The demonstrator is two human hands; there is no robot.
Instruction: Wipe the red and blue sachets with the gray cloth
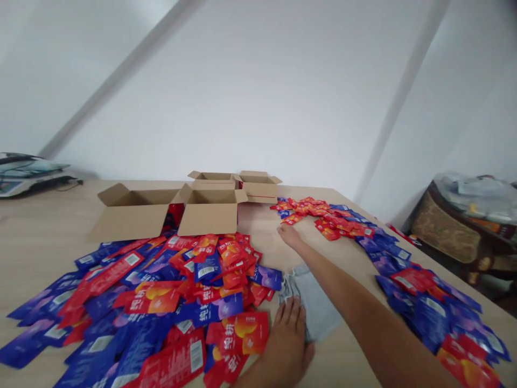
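Grey cloth [314, 304] lies flat, left edge wrinkled, beside heaped red and blue packets [153, 297].

A stack of flat items [28, 173] and a cable [79, 182] lie at the counter's [32, 215] left end. At right, a brown chair [446, 221] holds plastic bags [476, 194]. Behind stands a white wall [258, 97].

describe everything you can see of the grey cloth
The grey cloth is pale and looks like soft, thin fabric. It lies flat on the wooden-looking table, just right of the pile of packets, with its left edge bunched into ruffles and the rest fairly smooth. The left hand rests on its ruffled side. The right forearm crosses above it, hiding part; whether they touch is unclear.
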